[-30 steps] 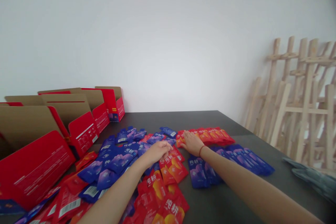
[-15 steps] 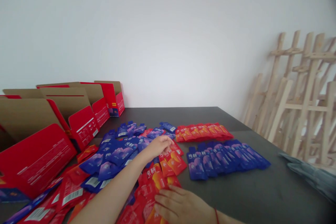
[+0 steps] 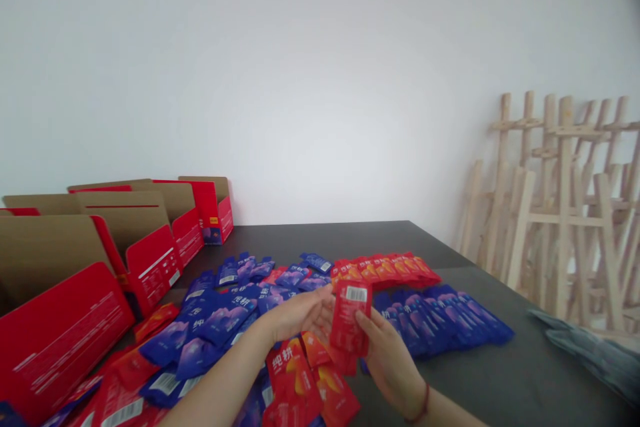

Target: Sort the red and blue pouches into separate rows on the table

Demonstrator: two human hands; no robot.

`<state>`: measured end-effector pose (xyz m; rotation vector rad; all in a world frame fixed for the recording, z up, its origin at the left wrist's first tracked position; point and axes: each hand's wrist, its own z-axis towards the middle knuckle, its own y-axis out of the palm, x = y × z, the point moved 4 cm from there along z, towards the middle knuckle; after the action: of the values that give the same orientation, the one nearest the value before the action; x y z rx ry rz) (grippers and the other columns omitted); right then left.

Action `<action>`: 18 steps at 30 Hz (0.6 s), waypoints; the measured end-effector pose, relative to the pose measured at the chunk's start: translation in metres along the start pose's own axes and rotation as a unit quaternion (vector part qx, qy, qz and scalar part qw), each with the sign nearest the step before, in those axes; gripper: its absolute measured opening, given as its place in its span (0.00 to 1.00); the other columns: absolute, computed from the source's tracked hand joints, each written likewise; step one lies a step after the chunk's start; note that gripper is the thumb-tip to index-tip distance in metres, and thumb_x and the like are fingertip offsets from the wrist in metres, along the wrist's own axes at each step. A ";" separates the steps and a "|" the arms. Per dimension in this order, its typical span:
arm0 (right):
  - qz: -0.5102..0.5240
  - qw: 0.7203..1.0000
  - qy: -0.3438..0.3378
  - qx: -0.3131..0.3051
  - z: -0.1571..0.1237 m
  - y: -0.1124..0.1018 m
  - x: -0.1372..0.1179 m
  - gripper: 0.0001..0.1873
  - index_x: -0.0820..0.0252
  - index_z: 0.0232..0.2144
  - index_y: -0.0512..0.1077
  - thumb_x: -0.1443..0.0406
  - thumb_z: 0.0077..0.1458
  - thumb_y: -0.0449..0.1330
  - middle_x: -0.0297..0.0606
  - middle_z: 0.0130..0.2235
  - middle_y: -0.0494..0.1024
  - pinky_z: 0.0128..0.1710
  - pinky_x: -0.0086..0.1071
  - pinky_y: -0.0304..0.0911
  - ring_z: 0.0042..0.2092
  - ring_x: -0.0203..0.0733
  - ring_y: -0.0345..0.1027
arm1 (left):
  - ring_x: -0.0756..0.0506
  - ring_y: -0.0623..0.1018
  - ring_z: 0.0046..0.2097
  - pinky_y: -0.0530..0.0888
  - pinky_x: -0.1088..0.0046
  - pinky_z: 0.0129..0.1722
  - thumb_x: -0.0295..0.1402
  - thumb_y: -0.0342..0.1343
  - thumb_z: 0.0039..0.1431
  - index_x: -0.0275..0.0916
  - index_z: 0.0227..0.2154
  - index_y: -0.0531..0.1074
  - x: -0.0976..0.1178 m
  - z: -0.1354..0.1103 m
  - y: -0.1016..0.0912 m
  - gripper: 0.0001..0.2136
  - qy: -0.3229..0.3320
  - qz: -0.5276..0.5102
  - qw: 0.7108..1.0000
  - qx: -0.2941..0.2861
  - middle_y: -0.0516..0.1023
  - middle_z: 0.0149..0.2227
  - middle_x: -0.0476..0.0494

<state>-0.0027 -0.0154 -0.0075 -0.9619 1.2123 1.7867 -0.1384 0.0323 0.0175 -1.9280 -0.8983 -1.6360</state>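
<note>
Both my hands hold one red pouch (image 3: 350,317) upright above the dark table (image 3: 360,237), its barcode side facing me. My right hand (image 3: 393,357) grips its lower right edge. My left hand (image 3: 303,312) pinches its left edge with curled fingers. Below the hands lies a loose heap of red and blue pouches (image 3: 235,320). Beyond them a neat row of red pouches (image 3: 385,268) lies flat, with a row of blue pouches (image 3: 440,313) in front of it.
Several open red cardboard boxes (image 3: 150,240) stand along the table's left side. Wooden easels (image 3: 560,200) lean on the wall at the right. A grey cloth (image 3: 585,347) lies at the table's right edge.
My right hand drew back from the red row to the heap near me, then lifted a red pouch. My left hand rose off the heap and took the pouch's other edge.
</note>
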 end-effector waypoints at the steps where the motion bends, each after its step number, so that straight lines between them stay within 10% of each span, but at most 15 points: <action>1: 0.058 0.998 0.011 0.014 0.007 0.001 0.001 0.15 0.57 0.43 0.73 0.56 0.56 0.59 0.40 0.36 0.80 0.38 0.40 0.70 0.38 0.47 0.75 | 0.45 0.75 0.31 0.71 0.69 0.31 0.58 0.52 0.51 0.36 0.34 0.71 0.000 0.000 0.002 0.26 -0.005 -0.010 1.000 -0.011 0.76 0.29 0.43; 5: 0.150 0.987 0.027 0.049 0.025 0.002 -0.002 0.17 0.58 0.39 0.74 0.62 0.45 0.68 0.36 0.35 0.80 0.40 0.39 0.69 0.39 0.47 0.75 | 0.51 0.71 0.25 0.67 0.75 0.26 0.44 0.65 0.43 0.36 0.33 0.71 -0.004 0.003 0.002 0.19 -0.004 0.084 0.996 0.022 0.73 0.27 0.50; 18: 0.000 0.993 0.108 0.042 0.027 -0.043 -0.009 0.15 0.59 0.31 0.73 0.57 0.41 0.69 0.34 0.28 0.79 0.34 0.35 0.68 0.33 0.45 0.74 | 0.49 0.71 0.27 0.65 0.76 0.26 0.37 0.56 0.47 0.37 0.33 0.74 -0.017 0.009 -0.009 0.11 -0.014 0.220 0.975 0.031 0.77 0.29 0.48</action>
<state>0.0345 0.0202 -0.0086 -1.1273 1.4099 1.6489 -0.1400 0.0412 -0.0014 -1.9382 -0.4748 -1.3066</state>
